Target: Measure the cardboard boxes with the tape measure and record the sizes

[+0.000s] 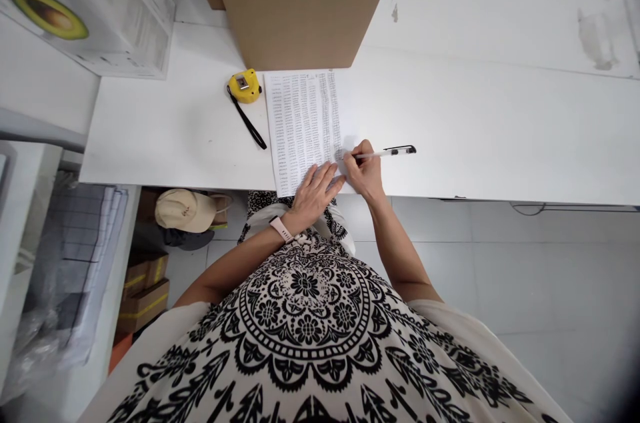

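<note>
A sheet of paper covered in columns of small text lies on the white table, close to its front edge. My left hand rests flat on the sheet's lower part, fingers stretched out. With my right hand I grip a pen, its tip at the paper's right edge and its dark cap end pointing right. The pen's tip is partly hidden by my fingers. To the left of the paper sits a yellow tape measure with a black wrist strap.
A large cardboard box stands right behind the paper. A white box with an avocado picture is at the back left. Below the table's left end are a beige cap and small cartons. The table's front edge runs rightward.
</note>
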`<action>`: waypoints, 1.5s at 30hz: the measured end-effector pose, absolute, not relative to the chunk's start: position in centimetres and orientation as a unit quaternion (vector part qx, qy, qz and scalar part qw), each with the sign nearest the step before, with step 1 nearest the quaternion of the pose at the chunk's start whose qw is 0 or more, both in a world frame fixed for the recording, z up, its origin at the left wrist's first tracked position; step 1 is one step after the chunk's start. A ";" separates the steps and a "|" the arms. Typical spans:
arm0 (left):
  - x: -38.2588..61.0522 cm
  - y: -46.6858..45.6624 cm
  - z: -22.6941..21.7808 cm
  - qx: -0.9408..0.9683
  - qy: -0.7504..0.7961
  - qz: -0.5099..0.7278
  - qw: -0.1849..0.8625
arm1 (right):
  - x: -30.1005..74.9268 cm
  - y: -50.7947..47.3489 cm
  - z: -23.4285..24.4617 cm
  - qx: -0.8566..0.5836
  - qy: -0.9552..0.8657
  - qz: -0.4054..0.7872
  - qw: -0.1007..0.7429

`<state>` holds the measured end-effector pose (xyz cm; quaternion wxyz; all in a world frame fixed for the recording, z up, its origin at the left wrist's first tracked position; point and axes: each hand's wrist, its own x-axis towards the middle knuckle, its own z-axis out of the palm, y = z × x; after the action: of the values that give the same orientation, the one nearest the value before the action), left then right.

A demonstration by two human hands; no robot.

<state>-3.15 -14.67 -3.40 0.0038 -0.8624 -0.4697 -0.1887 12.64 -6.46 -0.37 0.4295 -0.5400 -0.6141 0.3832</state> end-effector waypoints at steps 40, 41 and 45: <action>-3.2 -14.7 -3.6 -0.859 -0.471 -0.199 0.004 | 12.8 -6.5 -1.0 -0.546 -0.594 0.386 0.448; -3.2 -14.7 -3.6 -0.860 -0.471 -0.199 0.006 | 12.9 -6.5 -1.1 -0.546 -0.595 0.384 0.448; -3.2 -14.7 -3.6 -0.861 -0.465 -0.201 0.031 | 12.9 -6.5 -1.1 -0.547 -0.599 0.383 0.442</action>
<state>-3.18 -14.68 -3.65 0.0307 -0.8615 -0.4653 -0.2011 12.90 -6.47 -1.05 0.4422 -0.5473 -0.5988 0.3826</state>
